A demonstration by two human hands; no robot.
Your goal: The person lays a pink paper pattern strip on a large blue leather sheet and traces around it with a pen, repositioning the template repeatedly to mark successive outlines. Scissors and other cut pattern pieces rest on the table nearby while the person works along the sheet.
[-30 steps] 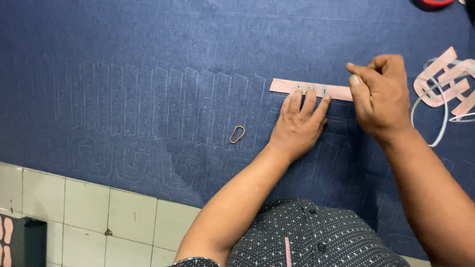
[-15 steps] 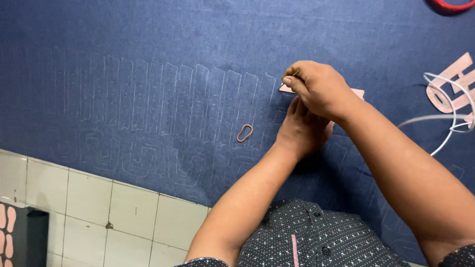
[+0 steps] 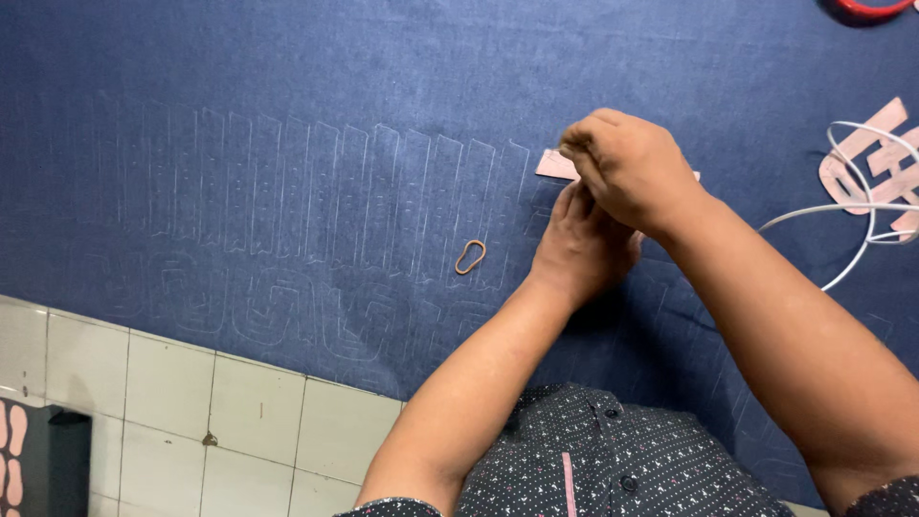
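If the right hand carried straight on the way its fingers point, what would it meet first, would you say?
The right hand points left along the pink template strip; past that, probably only bare chalk-marked blue denim, though height is unclear.

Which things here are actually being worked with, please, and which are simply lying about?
In use:
- pink paper strip, held flat by the left hand
- right hand, working along the strip's edge
- blue denim cloth with chalk outlines

Lying about:
- rubber band
- white cord
- pink paper cut-outs
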